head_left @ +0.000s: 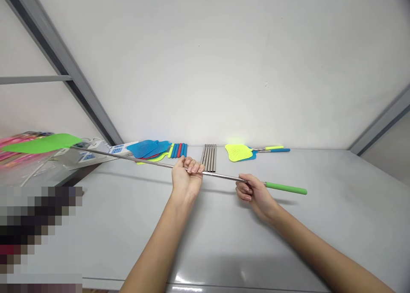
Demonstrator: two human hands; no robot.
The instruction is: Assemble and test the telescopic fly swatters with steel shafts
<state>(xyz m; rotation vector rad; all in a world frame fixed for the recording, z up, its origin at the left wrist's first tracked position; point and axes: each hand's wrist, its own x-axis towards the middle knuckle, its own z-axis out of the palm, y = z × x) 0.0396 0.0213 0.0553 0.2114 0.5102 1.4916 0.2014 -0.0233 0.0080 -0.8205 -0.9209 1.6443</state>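
A green fly swatter [221, 176] with a long metal rod stretches across the view above the table. Its green paddle [45, 143] is out at the far left and its green grip [286, 188] at the right. My left hand [188, 175] is closed around the middle of the rod, palm up. Close to the grip, my right hand [254, 192] is closed on the rod as well. Just behind my left hand lie several metal tubes [209, 156] side by side. Left of these are several coloured grips [178, 150] and a pile of blue, red and yellow paddles [149, 149].
Two swatters, a yellow one [238, 152] and a blue one [280, 150], lie against the back wall. White power strips [96, 152] run along the left edge of the grey table [320, 224]. Pink items in clear plastic [19, 165] are beyond it. Grey posts frame both sides.
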